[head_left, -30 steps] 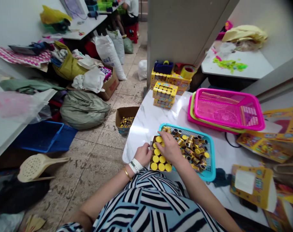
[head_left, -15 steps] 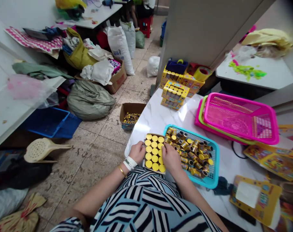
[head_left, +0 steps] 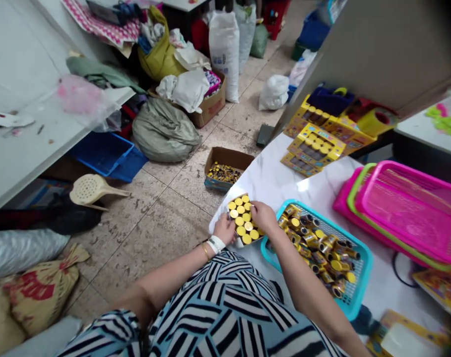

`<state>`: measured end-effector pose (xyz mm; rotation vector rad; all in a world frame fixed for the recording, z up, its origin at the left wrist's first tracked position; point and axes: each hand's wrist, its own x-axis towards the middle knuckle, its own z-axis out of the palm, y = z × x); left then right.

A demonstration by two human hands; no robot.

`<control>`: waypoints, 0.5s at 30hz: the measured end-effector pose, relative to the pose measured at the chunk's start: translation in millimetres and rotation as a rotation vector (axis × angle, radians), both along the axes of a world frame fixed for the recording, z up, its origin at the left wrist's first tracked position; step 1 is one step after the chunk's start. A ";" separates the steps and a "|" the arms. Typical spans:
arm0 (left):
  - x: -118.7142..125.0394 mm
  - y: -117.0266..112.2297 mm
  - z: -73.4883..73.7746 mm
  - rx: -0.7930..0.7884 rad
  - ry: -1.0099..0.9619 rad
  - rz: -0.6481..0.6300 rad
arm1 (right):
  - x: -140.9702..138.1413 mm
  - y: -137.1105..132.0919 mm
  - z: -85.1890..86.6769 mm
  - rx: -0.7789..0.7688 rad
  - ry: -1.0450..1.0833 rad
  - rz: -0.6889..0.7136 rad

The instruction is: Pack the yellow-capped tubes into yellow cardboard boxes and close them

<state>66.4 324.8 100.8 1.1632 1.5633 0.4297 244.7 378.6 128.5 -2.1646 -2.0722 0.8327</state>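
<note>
A shallow cardboard box [head_left: 242,218] packed with rows of small yellow-capped cylinders lies at the near edge of the white marbled table, in front of my body. My left hand [head_left: 225,229] grips its left side with the fingers closed at the edge. On the opposite side my right hand [head_left: 263,216] holds the rim, thumb and fingers pinched near the upper right. Just right of it stands a turquoise basket [head_left: 354,297], heaped with loose cylinders [head_left: 318,248] in gold wrapping; my right forearm crosses its near-left edge.
Yellow display boxes [head_left: 316,144] are stacked at the table's back. Stacked pink and green baskets [head_left: 407,208] sit to the right. An open carton [head_left: 225,168] of small cylinders rests on the floor, with a cream plastic stool [head_left: 89,190] and sacks [head_left: 165,131] to the left.
The camera view has turned, so the surroundings appear shifted. The box now sits tilted in view, and my right hand has moved up along its right side.
</note>
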 end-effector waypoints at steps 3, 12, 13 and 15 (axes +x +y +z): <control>-12.9 -7.0 -2.8 -0.022 -0.078 -0.018 | 12.0 -7.5 4.5 0.130 0.184 -0.044; -75.2 46.9 -21.2 0.108 -0.065 -0.163 | -7.4 -125.4 34.2 0.354 0.407 -0.321; -75.8 53.6 -19.5 0.128 -0.017 -0.236 | -11.3 -140.0 29.3 0.300 0.412 -0.364; -77.9 65.5 -14.8 0.189 0.089 -0.362 | -17.7 -163.6 14.8 0.169 0.445 -0.486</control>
